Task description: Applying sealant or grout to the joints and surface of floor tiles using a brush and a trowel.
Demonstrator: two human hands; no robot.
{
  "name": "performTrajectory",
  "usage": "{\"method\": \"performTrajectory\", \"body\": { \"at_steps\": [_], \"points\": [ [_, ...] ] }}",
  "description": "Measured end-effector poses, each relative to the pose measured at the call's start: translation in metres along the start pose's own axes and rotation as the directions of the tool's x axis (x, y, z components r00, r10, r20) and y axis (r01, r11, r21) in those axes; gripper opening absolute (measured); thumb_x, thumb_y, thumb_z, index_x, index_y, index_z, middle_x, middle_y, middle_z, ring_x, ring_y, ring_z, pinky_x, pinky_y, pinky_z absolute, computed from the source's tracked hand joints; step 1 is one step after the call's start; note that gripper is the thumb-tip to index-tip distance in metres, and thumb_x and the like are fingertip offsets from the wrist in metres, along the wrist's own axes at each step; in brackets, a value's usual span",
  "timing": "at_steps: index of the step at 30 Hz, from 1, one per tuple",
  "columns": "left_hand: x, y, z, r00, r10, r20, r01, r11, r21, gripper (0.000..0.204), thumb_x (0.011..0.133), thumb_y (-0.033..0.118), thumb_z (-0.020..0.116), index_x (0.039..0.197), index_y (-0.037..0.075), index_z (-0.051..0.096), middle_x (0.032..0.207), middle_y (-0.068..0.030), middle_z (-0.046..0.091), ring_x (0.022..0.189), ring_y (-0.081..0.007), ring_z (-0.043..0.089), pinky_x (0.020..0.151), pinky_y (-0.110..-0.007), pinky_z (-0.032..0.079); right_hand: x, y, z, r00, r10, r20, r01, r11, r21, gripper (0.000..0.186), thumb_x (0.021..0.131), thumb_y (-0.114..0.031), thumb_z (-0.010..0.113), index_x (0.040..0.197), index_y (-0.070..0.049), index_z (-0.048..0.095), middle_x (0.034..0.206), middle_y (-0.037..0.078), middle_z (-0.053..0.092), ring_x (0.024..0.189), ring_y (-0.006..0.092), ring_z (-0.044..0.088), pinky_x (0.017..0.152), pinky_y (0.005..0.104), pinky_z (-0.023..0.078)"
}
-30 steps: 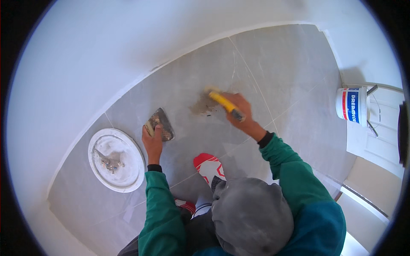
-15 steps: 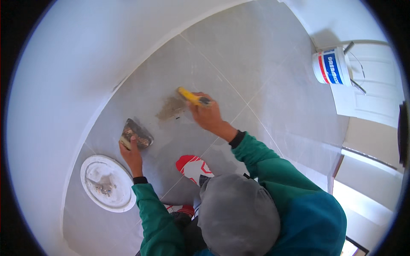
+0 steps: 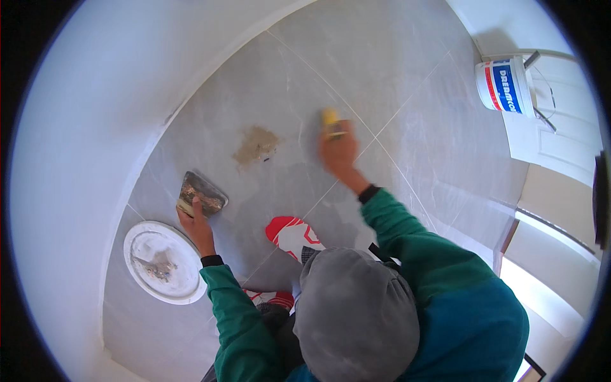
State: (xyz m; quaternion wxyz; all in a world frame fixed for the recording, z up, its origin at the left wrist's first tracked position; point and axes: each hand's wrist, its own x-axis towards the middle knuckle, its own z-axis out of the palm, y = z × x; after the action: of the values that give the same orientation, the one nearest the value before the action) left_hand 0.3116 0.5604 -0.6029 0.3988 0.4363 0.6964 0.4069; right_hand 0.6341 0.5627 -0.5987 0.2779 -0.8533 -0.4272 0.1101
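Observation:
My left hand (image 3: 198,228) is closed round the pale handle of a wide, dark, flat-bladed tool, which looks like a broad putty knife (image 3: 207,191). Brownish crumbs lie on its blade. Farther right, my right hand (image 3: 339,151) grips a yellow-handled tool (image 3: 330,117); motion blurs it, and its exact kind cannot be made out. Between the two hands a brown, damp-looking patch (image 3: 256,143) marks the grey tile floor, with a small dark bit at its edge. A round white lid (image 3: 137,248) with grey-brown debris on it lies beside my left forearm.
A white wall (image 3: 83,159) curves along the left side. At the far right stands a white bucket (image 3: 489,86) with a blue and red label and tools sticking out, near a white door (image 3: 560,143). My socked foot (image 3: 289,235) rests on the tiles.
My right hand has moved right with the yellow-handled tool, away from the brown patch, which now shows fully. My left hand keeps its hold on the putty knife in nearly the same place.

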Motion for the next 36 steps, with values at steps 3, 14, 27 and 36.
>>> {"method": "performTrajectory", "body": {
  "at_steps": [3, 14, 27, 36],
  "points": [
    [0.001, -0.001, 0.003, 0.998, 0.060, -0.001, -0.060, 0.998, 0.016, 0.031, 0.080, 0.024, 0.055, 0.095, -0.002, 0.048, 0.088, -0.0104, 0.052, 0.079, -0.0187, 0.047, 0.073, -0.030, 0.038, -0.030, -0.064, 0.036, 0.955, -0.269, 0.125, 0.265, 0.963, 0.045, 0.031, 0.062, -0.013, 0.058, 0.090, -0.003, 0.047, 0.088, 0.017, 0.049, 0.084, 0.0330, 0.050, 0.071, 0.0406, 0.042],
    [-0.015, 0.016, 0.000, 0.999, 0.001, -0.041, -0.002, 1.000, -0.019, 0.023, 0.076, 0.018, 0.057, 0.085, -0.002, 0.049, 0.073, -0.0080, 0.053, 0.066, -0.0138, 0.048, 0.062, -0.029, 0.040, 0.050, -0.060, 0.018, 0.768, -0.638, 0.050, 0.639, 0.769, 0.013, 0.039, 0.062, -0.008, 0.062, 0.100, -0.010, 0.053, 0.094, 0.008, 0.057, 0.082, 0.0271, 0.054, 0.067, 0.0352, 0.045],
    [-0.020, 0.020, 0.088, 0.999, 0.016, 0.028, -0.022, 0.975, 0.221, 0.038, 0.074, 0.019, 0.057, 0.098, -0.003, 0.037, 0.082, -0.0231, 0.055, 0.080, -0.0412, 0.053, 0.067, -0.043, 0.042, 0.001, -0.071, -0.043, 0.669, -0.702, 0.245, 0.620, 0.708, 0.337, 0.026, 0.066, -0.003, 0.060, 0.092, -0.006, 0.057, 0.086, 0.010, 0.059, 0.076, 0.0267, 0.056, 0.067, 0.0320, 0.046],
    [0.012, 0.035, 0.048, 0.996, 0.076, 0.053, -0.085, 0.974, 0.212, 0.030, 0.074, 0.020, 0.053, 0.091, 0.000, 0.039, 0.077, -0.0252, 0.055, 0.074, -0.0417, 0.053, 0.062, -0.045, 0.041, -0.050, -0.039, -0.018, 0.412, -0.629, 0.660, 0.583, 0.738, 0.340, 0.018, 0.065, -0.015, 0.061, 0.080, -0.006, 0.059, 0.070, 0.012, 0.057, 0.068, 0.0283, 0.056, 0.060, 0.0379, 0.044]
  ]
}}
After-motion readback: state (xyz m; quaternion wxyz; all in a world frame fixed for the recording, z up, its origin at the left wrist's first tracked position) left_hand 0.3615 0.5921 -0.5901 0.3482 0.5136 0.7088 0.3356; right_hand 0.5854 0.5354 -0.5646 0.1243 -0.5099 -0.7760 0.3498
